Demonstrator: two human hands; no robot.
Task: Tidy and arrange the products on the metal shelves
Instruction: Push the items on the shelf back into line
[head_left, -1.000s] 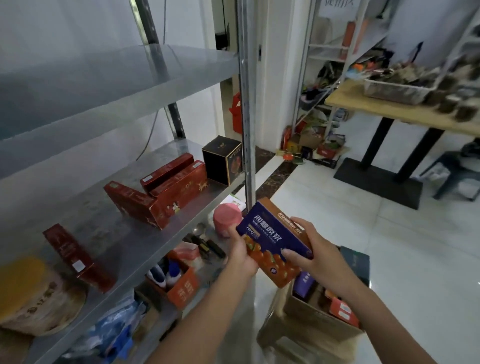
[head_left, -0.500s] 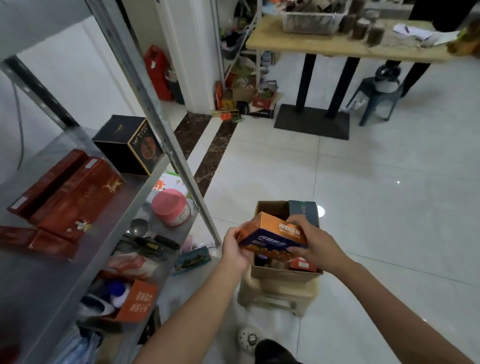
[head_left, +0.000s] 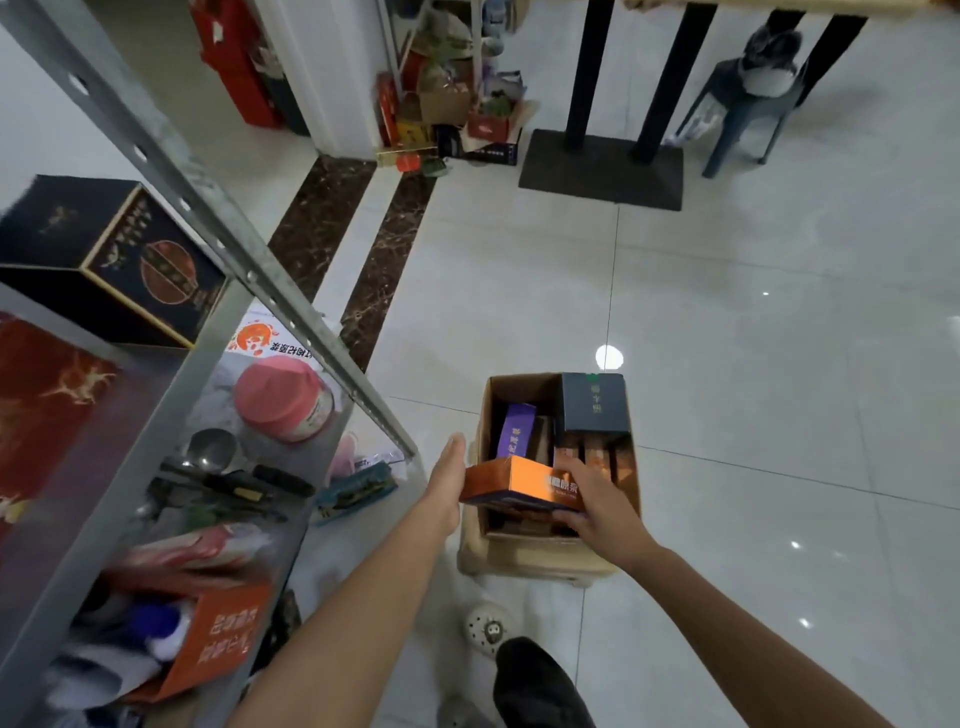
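orange box (head_left: 519, 480) held over a cardboard box (head_left: 485, 415)

two bare hands hold the orange box between them. it is just above the open top of the cardboard box, out on the floor beside the metal shelves (head_left: 208, 218). the left hand (head_left: 448, 483) lies flat on the left end of the orange box, with its fingers straight and pushing on it. the right hand (head_left: 597, 506) is at the other end, and its fingers curl round the box and grip it. inside the cardboard box there is a purple box (head_left: 515, 431) standing up, a dark blue box (head_left: 592, 402) at the far right corner, and a row of thin orange packs (head_left: 597, 457) next to it. the cardboard box rests on a pale plastic stool (head_left: 519, 564). on the shelves to the left are a black box (head_left: 104, 260), a red box (head_left: 47, 395) beside it, and lower down a jar with a pink lid (head_left: 280, 397).
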